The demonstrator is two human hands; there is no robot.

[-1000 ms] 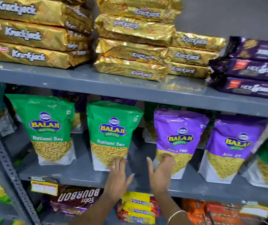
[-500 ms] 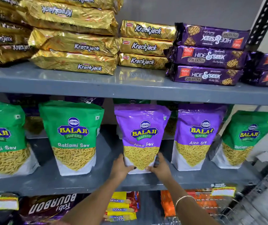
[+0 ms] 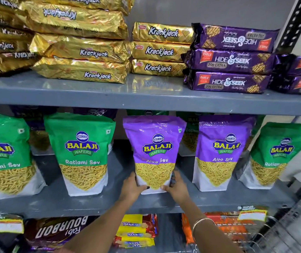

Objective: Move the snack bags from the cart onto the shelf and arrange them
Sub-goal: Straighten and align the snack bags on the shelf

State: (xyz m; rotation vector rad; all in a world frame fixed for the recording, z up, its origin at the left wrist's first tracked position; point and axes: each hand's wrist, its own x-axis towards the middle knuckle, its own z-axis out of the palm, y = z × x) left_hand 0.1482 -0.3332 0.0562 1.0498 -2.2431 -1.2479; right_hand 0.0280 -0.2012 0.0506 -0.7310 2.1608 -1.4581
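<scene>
A purple Aloo Sev bag [image 3: 154,150] stands upright on the grey middle shelf [image 3: 95,207]. My left hand [image 3: 132,188] grips its lower left corner and my right hand [image 3: 176,187] grips its lower right corner. A green Ratlami Sev bag [image 3: 82,152] stands to its left and another green bag [image 3: 4,156] sits further left. A second purple Aloo Sev bag [image 3: 222,152] stands to the right, then a green bag [image 3: 273,156] leaning at the far right. More bags stand behind, mostly hidden.
The upper shelf [image 3: 146,95] carries stacked gold Krackjack packs [image 3: 80,52] and purple Hide & Seek packs [image 3: 231,59]. Below lie Bourbon [image 3: 58,230] and Marie [image 3: 135,230] biscuit packs. A wire cart [image 3: 266,240] shows at the lower right. A perforated upright [image 3: 295,22] bounds the shelf's right side.
A second ago both hands hovered open between a green bag and the purple one. They have since closed on the purple Aloo Sev bag's base, and the view has shifted right.
</scene>
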